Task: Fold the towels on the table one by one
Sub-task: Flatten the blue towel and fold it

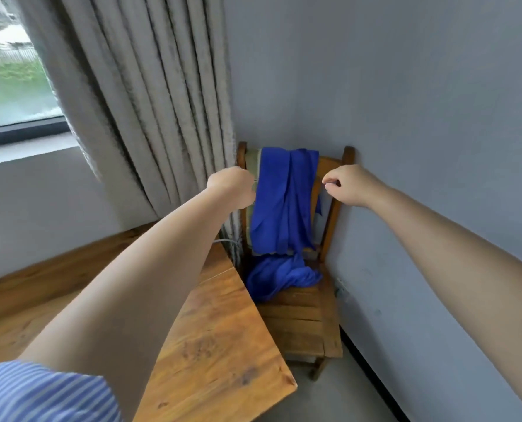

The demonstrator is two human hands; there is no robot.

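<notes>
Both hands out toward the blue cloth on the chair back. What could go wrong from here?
1. The blue towel hangs over the chair back and pools on the seat; a pull from the top could drag the tail onto the floor.
2. A greenish cloth sits under it and may come along.
3. The left hand and right hand have curled fingers; no grip is visible, so a pull could miss.

Blue towel (284, 205): soft matt cloth, draped in folds. Chair (302, 324) and table (220, 339): varnished wood, the tabletop semi-glossy with visible grain. Curtain (150, 95): coarse grey woven cloth.
</notes>
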